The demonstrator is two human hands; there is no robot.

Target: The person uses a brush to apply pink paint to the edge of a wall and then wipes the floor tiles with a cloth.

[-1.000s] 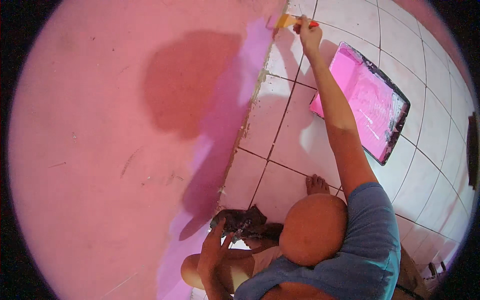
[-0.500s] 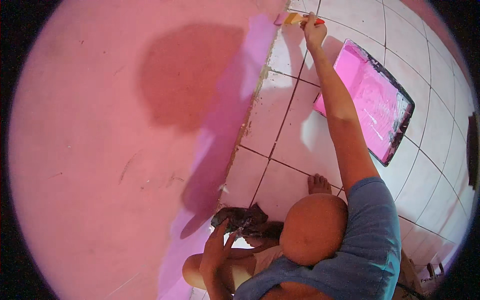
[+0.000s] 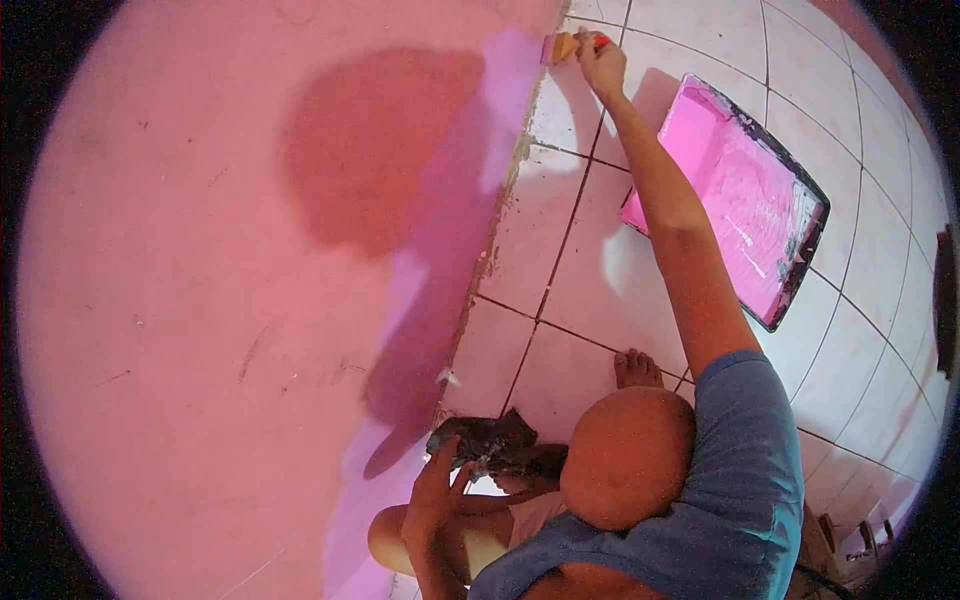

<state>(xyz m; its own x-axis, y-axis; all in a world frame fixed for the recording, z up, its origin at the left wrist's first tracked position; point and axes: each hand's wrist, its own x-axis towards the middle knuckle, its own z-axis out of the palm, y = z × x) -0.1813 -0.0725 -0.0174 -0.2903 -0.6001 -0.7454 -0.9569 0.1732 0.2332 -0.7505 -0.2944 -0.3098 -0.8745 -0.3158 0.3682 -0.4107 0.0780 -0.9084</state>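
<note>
My right hand (image 3: 602,68) grips a paintbrush with an orange-red handle (image 3: 600,41). Its pink-stained bristles (image 3: 553,50) are at the bottom edge of the pink wall (image 3: 200,300), where a band of lighter lilac-pink paint (image 3: 510,70) runs along the tiles. To the right of my forearm lies a paint tray (image 3: 750,220) holding pink paint, its dark rim smeared. Low in the view, my left hand (image 3: 440,485) has its fingers extended and apart, touching a crumpled dark plastic or cloth bundle (image 3: 480,435) near my foot.
White tiled floor (image 3: 530,360) with dark grout lines stretches to the right of the wall. My bare foot (image 3: 635,368) and bent knee (image 3: 625,455) are below the tray. A dark object (image 3: 942,300) sits at the far right rim, and small items (image 3: 865,540) stand at the lower right.
My right hand and the brush moved slightly right, then back left and a little down along the wall's edge. My left hand stays at the dark bundle.
</note>
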